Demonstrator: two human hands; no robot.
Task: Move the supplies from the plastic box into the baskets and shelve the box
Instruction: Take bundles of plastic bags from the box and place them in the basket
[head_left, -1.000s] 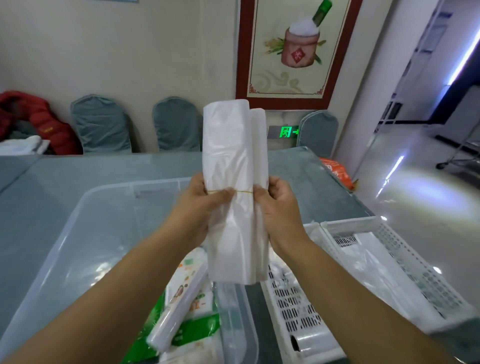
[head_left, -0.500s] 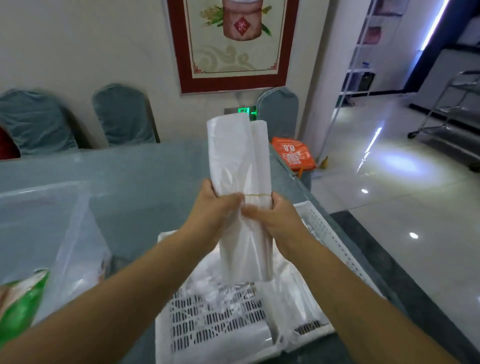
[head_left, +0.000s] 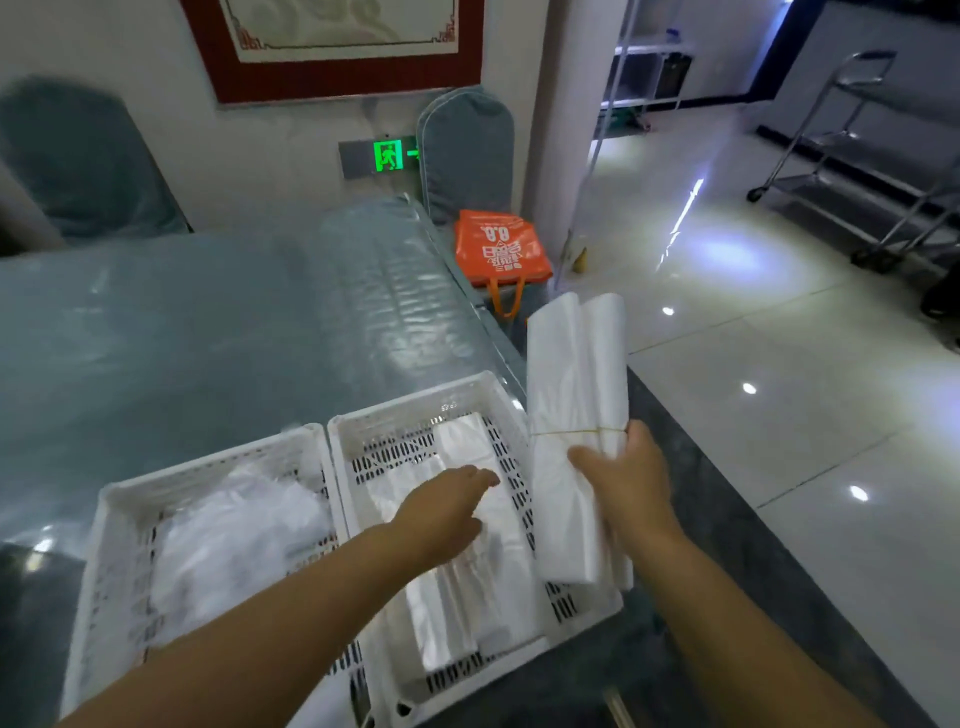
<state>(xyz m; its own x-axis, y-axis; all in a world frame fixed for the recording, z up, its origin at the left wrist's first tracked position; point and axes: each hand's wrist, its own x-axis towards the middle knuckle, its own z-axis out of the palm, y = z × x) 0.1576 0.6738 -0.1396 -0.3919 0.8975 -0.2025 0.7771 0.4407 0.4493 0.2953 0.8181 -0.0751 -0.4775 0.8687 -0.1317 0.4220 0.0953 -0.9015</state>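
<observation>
Both baskets already hold supplies. The right hand (head_left: 631, 486) grips a banded bag bundle (head_left: 574, 415) beside the right basket (head_left: 415, 415); the left hand (head_left: 447, 512) is spread, empty, above it. The box is out of view, judged unshelved.

On orange bag (head_left: 501, 248), seen upside down: white "0.0" or "8.8", cannot tell which, above white characters too blurred to read. On wall sign (head_left: 388, 156), lit green: running-figure exit pictogram and arrow, no letters. No other readable text.
</observation>
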